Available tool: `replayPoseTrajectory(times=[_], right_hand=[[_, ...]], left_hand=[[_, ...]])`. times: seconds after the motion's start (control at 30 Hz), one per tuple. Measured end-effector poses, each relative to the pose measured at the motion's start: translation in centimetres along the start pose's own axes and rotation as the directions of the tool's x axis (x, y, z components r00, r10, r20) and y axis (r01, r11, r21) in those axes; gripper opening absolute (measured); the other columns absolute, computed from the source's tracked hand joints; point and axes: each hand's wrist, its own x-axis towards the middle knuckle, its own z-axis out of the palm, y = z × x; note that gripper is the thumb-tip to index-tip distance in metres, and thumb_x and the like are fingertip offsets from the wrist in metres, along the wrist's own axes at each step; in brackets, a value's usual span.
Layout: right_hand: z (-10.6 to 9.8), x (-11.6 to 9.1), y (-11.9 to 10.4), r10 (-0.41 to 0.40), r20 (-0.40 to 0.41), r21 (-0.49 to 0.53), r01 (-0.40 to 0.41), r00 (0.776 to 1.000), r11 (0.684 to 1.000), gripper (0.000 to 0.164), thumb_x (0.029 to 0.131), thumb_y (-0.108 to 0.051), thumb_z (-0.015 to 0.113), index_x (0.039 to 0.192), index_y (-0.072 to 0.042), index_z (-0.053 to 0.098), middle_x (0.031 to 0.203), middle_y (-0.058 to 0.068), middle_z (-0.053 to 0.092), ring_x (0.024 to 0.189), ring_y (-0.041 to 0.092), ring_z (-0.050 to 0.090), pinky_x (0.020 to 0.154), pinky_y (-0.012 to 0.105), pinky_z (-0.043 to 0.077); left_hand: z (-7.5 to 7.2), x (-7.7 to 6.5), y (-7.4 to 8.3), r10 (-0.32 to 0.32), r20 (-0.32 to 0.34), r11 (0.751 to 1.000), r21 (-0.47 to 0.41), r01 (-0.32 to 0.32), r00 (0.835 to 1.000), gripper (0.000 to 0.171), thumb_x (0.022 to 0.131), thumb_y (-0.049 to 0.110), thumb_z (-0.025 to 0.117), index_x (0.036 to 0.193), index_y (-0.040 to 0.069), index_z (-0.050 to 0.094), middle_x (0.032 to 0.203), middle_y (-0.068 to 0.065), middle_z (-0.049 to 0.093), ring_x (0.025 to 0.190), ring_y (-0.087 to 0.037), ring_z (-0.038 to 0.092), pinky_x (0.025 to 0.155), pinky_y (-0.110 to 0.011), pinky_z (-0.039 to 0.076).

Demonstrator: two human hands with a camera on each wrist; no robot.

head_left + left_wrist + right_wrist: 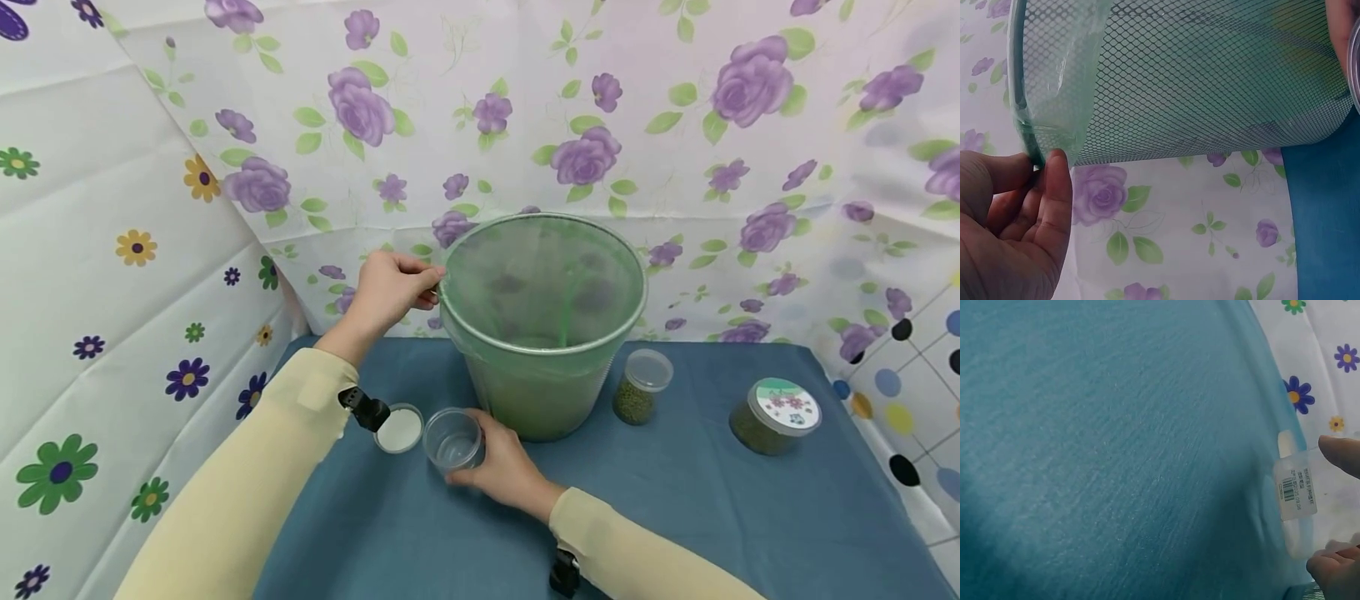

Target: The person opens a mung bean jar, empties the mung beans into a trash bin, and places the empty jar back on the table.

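A mesh wastebasket (1197, 94) stands upright on the blue cloth, lined with a thin green trash bag (517, 371) that folds over its rim. My left hand (393, 287) pinches the bag at the rim's left side between thumb and fingers. In front of the basket, my right hand (506, 467) grips a clear plastic jar (454, 442) from the right, with no lid on it. The right wrist view shows a barcode label (1295, 490) on the jar. Just left of the jar lies a round white lid (399, 429).
Right of the basket is a small lidded jar (636, 400) of green grains, tilted in view. A wider jar (772, 425) with a flowered lid sits farther right. Patterned sheets (495, 50) rise behind and at both sides of the blue cloth (675, 500).
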Motion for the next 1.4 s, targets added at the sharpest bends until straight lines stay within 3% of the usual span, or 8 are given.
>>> replayPoseTrajectory(times=[0.23, 0.5, 0.7, 0.83, 1.0, 1.13, 1.27, 1.4], right_hand=[[0.5, 0.3, 0.9, 0.012, -0.021, -0.013, -0.012, 1.0, 1.0, 0.091, 0.068, -0.035, 0.083, 0.142, -0.018, 0.034, 0.132, 0.006, 0.052, 0.116, 0.023, 0.055, 0.095, 0.038, 0.047], [0.6, 0.4, 1.6, 0.034, -0.027, -0.017, -0.035, 0.999, 0.999, 0.093, 0.067, -0.041, 0.082, 0.143, -0.02, 0.032, 0.133, 0.004, 0.052, 0.119, 0.022, 0.054, 0.096, 0.039, 0.046], [0.2, 0.1, 1.6, 0.081, -0.004, -0.019, -0.081, 0.997, 0.996, 0.101, 0.065, -0.041, 0.084, 0.146, -0.014, 0.029, 0.137, 0.005, 0.049, 0.123, 0.022, 0.051, 0.098, 0.041, 0.044], [-1.2, -0.9, 1.1, 0.115, 0.023, -0.039, -0.114, 0.993, 0.993, 0.099, 0.068, -0.042, 0.081, 0.146, -0.008, 0.029, 0.142, 0.009, 0.045, 0.13, 0.024, 0.045, 0.103, 0.041, 0.042], [-4.4, -3.4, 0.7, 0.125, 0.067, -0.073, -0.12, 0.99, 0.99, 0.081, 0.073, -0.051, 0.074, 0.138, -0.012, 0.044, 0.138, 0.008, 0.05, 0.128, 0.026, 0.048, 0.1, 0.041, 0.045], [-6.9, -5.4, 0.5, 0.118, 0.062, -0.084, -0.113, 0.991, 0.99, 0.067, 0.074, -0.058, 0.069, 0.128, -0.021, 0.056, 0.129, 0.001, 0.058, 0.121, 0.024, 0.055, 0.094, 0.043, 0.049], [-8.9, -6.9, 0.5, 0.141, -0.023, -0.072, -0.143, 0.99, 0.987, 0.053, 0.073, -0.058, 0.069, 0.119, -0.032, 0.059, 0.121, -0.008, 0.062, 0.116, 0.02, 0.058, 0.093, 0.042, 0.05], [-10.9, -8.2, 0.8, 0.138, -0.18, -0.086, -0.156, 0.974, 0.984, 0.039, 0.076, -0.047, 0.073, 0.112, -0.039, 0.061, 0.114, -0.015, 0.063, 0.108, 0.012, 0.062, 0.088, 0.037, 0.053]], left_hand=[[0.3, 0.1, -0.1, 0.008, 0.027, 1.0, -0.015, -0.007, 1.0, 0.023, 0.088, 0.025, 0.065, 0.097, 0.006, 0.074, 0.094, -0.014, 0.072, 0.07, -0.024, 0.07, 0.067, -0.035, 0.058], [0.7, -0.2, -0.3, 0.041, 0.007, 0.999, -0.027, -0.041, 0.999, 0.026, 0.088, 0.029, 0.064, 0.096, 0.006, 0.074, 0.092, -0.015, 0.072, 0.072, -0.026, 0.07, 0.067, -0.034, 0.058], [0.5, -1.3, -1.7, 0.046, -0.099, 0.996, -0.078, -0.054, 0.994, 0.039, 0.091, 0.041, 0.056, 0.11, 0.009, 0.07, 0.099, -0.016, 0.069, 0.08, -0.025, 0.07, 0.07, -0.032, 0.058], [0.0, -3.5, -3.2, 0.142, -0.235, 0.99, 0.046, -0.135, 0.962, 0.042, 0.091, 0.047, 0.054, 0.11, 0.013, 0.07, 0.095, -0.01, 0.071, 0.079, -0.019, 0.069, 0.068, -0.031, 0.057], [-0.3, -6.8, -5.7, 0.301, -0.383, 0.935, 0.3, -0.191, 0.873, 0.037, 0.09, 0.046, 0.055, 0.109, 0.018, 0.071, 0.096, -0.001, 0.072, 0.08, -0.011, 0.068, 0.066, -0.031, 0.056], [0.1, -9.3, -8.3, 0.37, -0.436, 0.9, 0.387, -0.2, 0.821, 0.03, 0.09, 0.039, 0.059, 0.109, 0.018, 0.071, 0.098, 0.001, 0.072, 0.081, -0.012, 0.067, 0.064, -0.029, 0.055], [1.0, -11.5, -10.5, 0.42, -0.422, 0.86, 0.467, -0.204, 0.803, 0.028, 0.09, 0.031, 0.062, 0.108, 0.012, 0.071, 0.101, -0.004, 0.071, 0.089, -0.018, 0.067, 0.074, -0.035, 0.055], [2.4, -13.5, -12.6, 0.433, -0.369, 0.817, 0.545, -0.186, 0.823, 0.028, 0.09, 0.027, 0.063, 0.11, 0.009, 0.069, 0.105, -0.009, 0.069, 0.098, -0.025, 0.064, 0.08, -0.044, 0.053]])
